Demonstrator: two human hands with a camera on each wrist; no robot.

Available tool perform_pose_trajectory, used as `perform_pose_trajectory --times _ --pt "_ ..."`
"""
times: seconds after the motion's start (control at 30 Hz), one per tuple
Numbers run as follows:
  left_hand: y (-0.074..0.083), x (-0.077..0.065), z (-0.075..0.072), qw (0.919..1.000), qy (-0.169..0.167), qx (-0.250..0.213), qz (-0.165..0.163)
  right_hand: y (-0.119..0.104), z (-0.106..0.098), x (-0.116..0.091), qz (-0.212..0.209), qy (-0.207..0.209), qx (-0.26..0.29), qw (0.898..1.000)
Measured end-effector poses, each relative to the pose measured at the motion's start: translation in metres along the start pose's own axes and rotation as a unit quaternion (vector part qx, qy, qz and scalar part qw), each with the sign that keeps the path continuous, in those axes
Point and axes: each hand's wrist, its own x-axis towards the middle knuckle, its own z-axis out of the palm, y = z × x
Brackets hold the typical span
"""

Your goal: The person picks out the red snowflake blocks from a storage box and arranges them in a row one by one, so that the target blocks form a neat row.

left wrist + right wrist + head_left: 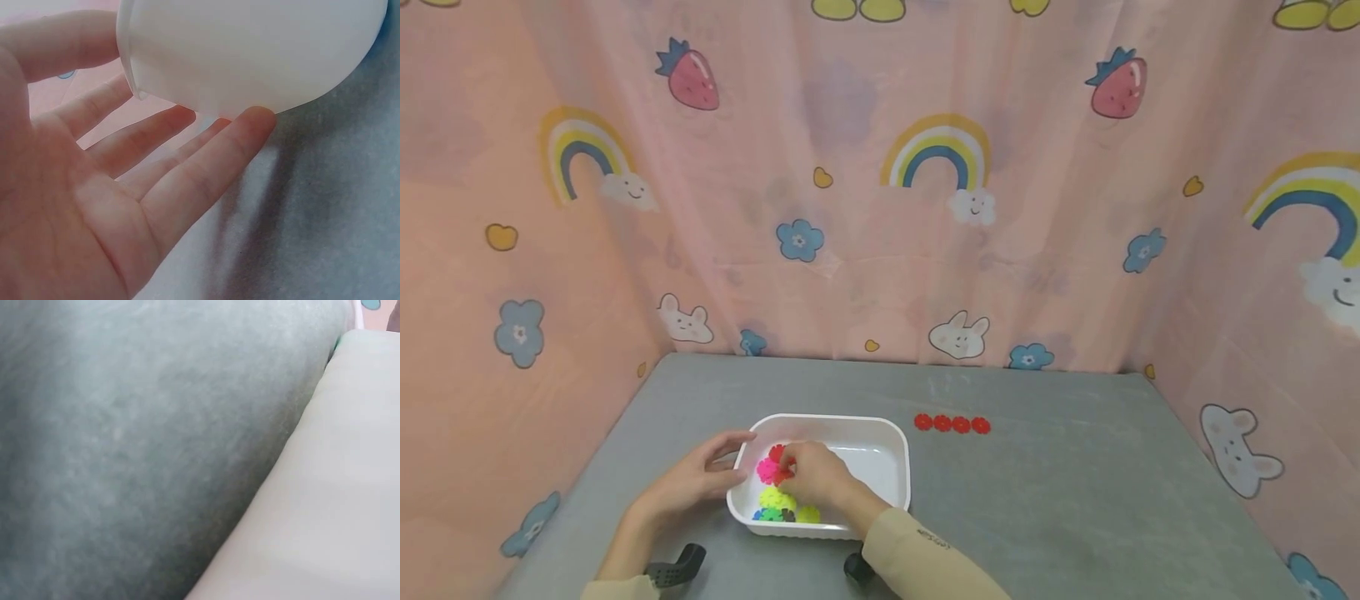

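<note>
A white tray [880, 483] stands on the grey table, with small flower-shaped plastic pieces gathered at its left end. Among them are red pieces [777, 452], pink pieces [767, 472], yellow pieces [772, 498] and green pieces [771, 515]. My right hand [820, 477] reaches into the tray with fingers curled, pinching a red flower-shaped piece [791, 468] at the fingertips. At the tray's left end, my left hand [700, 479] touches the outer wall with nearly straight, spread fingers. The left wrist view shows those fingertips [257, 119] right against the tray wall [250, 50].
Several red flower-shaped pieces [952, 424] lie in a row on the table [1075, 483], right of the tray and behind it. A pink patterned curtain [880, 275] encloses the table at the back and sides. Dark wrist devices [677, 567] sit low over the table's near side.
</note>
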Motion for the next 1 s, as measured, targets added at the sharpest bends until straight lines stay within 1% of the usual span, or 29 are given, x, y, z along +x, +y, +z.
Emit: perform_pose_trajectory --times 0.1,0.23,0.43,0.53,0.63,0.77,1.0 --pt "0.0 0.0 0.0 1.0 0.001 -0.002 0.0 0.0 0.0 -0.001 -0.004 0.0 -0.003 1.0" --pt "0.0 0.001 0.001 1.0 0.003 0.002 -0.002 0.001 0.001 -0.004 0.001 -0.004 -0.005 1.0" --pt "0.001 0.001 0.002 1.0 0.007 0.002 -0.002 0.003 0.0 -0.005 0.013 -0.003 -0.032 0.999" --pt "0.001 0.0 0.002 0.9999 0.01 0.004 -0.005 0.005 -0.002 -0.007 0.012 0.002 -0.034 0.999" --pt "0.001 0.0 0.003 0.9999 0.012 0.008 -0.009 0.007 -0.004 -0.009 0.013 0.01 -0.013 1.0" --pt "0.002 -0.001 0.003 0.9998 0.015 0.01 -0.009 0.009 -0.008 -0.014 0.019 0.022 0.03 0.999" --pt "0.0 0.001 0.002 0.9999 0.012 -0.001 -0.004 0.016 -0.022 -0.024 -0.006 0.035 0.083 0.996"
